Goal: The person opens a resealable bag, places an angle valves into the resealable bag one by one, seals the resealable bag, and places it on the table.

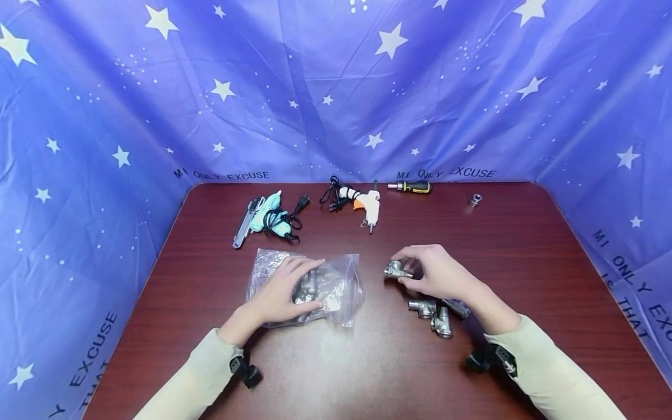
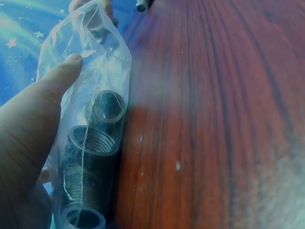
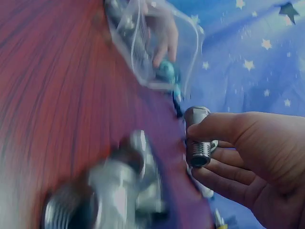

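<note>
A clear zip bag (image 1: 343,286) lies on the table with threaded metal pipe fittings (image 2: 93,167) inside it. My left hand (image 1: 283,294) rests across the bag, thumb and forefinger spread apart; the thumb (image 2: 59,78) lies along the plastic in the left wrist view. Right of the bag mouth, my right hand (image 1: 438,271) pinches a metal tee fitting (image 1: 395,269) between thumb and fingers. Its threaded end (image 3: 199,155) shows in the right wrist view. Several more fittings (image 1: 442,322) lie on the table beneath the right wrist.
Toward the back are a utility knife (image 1: 247,224), a light blue glue gun (image 1: 270,213) with its cord, a white glue gun (image 1: 371,207), a yellow-black screwdriver (image 1: 417,186) and a small metal part (image 1: 476,199). A blue star-printed cloth (image 1: 336,128) surrounds the table.
</note>
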Available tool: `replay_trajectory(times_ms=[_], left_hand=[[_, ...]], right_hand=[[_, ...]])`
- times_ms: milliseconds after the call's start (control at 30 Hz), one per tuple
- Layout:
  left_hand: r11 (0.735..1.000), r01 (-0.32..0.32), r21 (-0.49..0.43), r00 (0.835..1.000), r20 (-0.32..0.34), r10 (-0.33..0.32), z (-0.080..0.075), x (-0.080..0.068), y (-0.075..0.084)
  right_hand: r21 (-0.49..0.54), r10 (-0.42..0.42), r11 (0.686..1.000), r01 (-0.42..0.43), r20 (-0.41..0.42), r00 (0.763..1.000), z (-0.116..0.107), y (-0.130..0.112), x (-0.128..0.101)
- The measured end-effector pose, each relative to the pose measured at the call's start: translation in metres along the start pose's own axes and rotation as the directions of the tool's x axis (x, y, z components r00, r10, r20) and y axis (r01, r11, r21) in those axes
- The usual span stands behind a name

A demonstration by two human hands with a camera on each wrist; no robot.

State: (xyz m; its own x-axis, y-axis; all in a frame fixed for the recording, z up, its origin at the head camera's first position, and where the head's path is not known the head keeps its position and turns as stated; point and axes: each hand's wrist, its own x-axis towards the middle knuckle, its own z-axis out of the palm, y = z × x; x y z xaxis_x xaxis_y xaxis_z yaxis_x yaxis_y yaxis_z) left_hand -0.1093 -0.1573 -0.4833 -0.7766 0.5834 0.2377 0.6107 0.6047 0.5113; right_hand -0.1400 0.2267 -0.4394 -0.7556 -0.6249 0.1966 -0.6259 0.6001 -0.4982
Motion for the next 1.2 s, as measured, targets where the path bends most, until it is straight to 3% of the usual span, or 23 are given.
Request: replay_trajectory(times_ms=[200,400,600,933,1067,1200], left_hand=[[1.000,0.014,-0.006,1.000,0.014,-0.014,0.001,0.001,-0.002],[1.000,0.012,-0.014,1.000,0.022,-0.012,-0.002,0.003,0.000],[1.000,0.017,-0.017,1.000,0.019,-0.016,-0.003,0.004,0.000],[1.000,-0.003,-0.012,1.000,-0.015,0.003,-0.002,0.003,0.000],[1.000,-0.007,-0.010,0.999,-0.032,0.007,-0.002,0.002,0.001],[1.000,-0.005,-0.012,0.999,-0.034,0.004,-0.002,0.002,0.000]], right_hand=[[0.077,-0.005,0.997,0.004,0.012,1.000,0.009,-0.021,0.019],[0.158,-0.005,0.987,-0.006,0.074,0.997,0.023,-0.041,0.029],[0.149,-0.009,0.989,-0.005,0.088,0.996,0.038,-0.057,0.038],[0.070,0.019,0.997,-0.018,-0.020,1.000,0.066,-0.071,0.049],[-0.062,-0.020,0.998,0.015,-0.080,0.997,0.078,-0.074,0.052],[-0.205,-0.090,0.977,0.065,-0.113,0.989,0.085,-0.078,0.053]])
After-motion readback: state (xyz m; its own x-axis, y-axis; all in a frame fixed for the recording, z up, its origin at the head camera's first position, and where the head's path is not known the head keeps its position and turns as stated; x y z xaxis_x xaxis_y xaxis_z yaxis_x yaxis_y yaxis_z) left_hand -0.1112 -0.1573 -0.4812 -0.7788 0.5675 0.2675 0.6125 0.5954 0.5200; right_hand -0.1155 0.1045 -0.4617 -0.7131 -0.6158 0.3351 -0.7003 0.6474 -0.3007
